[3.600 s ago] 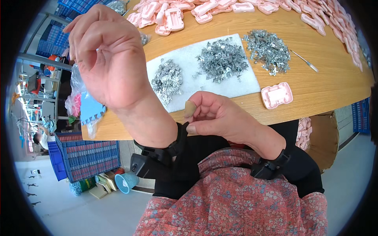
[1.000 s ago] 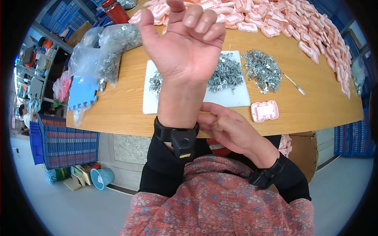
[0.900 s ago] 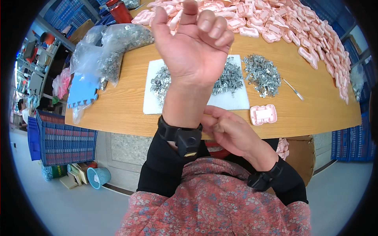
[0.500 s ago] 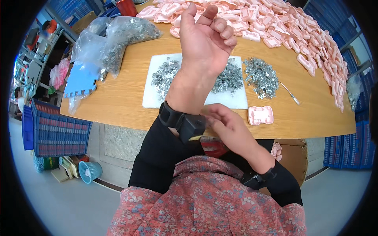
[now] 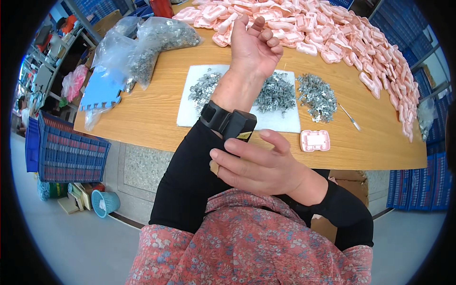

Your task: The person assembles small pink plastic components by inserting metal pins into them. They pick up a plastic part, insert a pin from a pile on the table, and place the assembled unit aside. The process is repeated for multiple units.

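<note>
My left hand [image 5: 254,53] is raised over the table, palm up, with loosely curled fingers and nothing in it. A black strapped device [image 5: 241,126] sits on that wrist, just above a black sleeve [image 5: 183,178]. My right hand [image 5: 263,168] reaches across with fingers stretched beside the device and over the sleeve; whether they touch it I cannot tell. One right finger wears a tan wrap [image 5: 214,167]. Behind the left forearm lies a white foam sheet [image 5: 190,116] bearing small metal pieces [image 5: 275,95]. A pink plastic shell [image 5: 315,141] rests near the table's front edge.
Many pink shells [image 5: 332,33] cover the table's far and right sides. Another metal-piece pile [image 5: 317,97] lies beside a thin-shafted tool [image 5: 349,117]. Bags of metal parts [image 5: 164,38] and a blue foam mat [image 5: 99,90] occupy the left. Blue crates [image 5: 71,152] stand on the floor.
My right hand has moved left and nearer my body, from beside the wrist device to over the left sleeve, its fingers now spread. The left hand stays raised, slightly shifted in view.
</note>
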The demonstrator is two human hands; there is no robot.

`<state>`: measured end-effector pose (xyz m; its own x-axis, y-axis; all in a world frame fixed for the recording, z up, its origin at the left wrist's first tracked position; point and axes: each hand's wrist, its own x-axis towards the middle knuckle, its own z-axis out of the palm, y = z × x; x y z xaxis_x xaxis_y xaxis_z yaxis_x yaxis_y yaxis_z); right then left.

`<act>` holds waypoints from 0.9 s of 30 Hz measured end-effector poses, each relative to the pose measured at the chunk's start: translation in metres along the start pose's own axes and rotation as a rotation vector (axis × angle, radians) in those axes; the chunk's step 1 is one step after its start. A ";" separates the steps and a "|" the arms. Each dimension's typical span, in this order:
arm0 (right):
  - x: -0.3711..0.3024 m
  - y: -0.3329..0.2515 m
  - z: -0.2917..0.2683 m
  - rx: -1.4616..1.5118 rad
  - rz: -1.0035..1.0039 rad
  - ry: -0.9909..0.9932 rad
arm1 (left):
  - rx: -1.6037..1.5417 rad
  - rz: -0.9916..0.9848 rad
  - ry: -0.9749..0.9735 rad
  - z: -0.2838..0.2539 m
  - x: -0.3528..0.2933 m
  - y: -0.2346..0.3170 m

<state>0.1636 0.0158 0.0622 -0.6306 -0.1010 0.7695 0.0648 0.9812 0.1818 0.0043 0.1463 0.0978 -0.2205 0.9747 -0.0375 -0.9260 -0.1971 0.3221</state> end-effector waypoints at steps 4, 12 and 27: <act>0.003 0.004 0.004 0.058 -0.080 -0.011 | 0.041 -0.001 0.043 -0.003 -0.001 -0.006; 0.015 -0.017 0.019 0.140 0.157 0.157 | 0.257 0.091 0.052 -0.010 -0.005 -0.017; 0.018 -0.027 0.007 0.205 0.086 -0.042 | 0.457 0.145 -0.012 -0.010 0.010 -0.007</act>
<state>0.1452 -0.0116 0.0674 -0.6613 -0.0125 0.7500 -0.0358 0.9992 -0.0149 0.0058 0.1561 0.0856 -0.3311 0.9424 0.0484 -0.6555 -0.2666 0.7066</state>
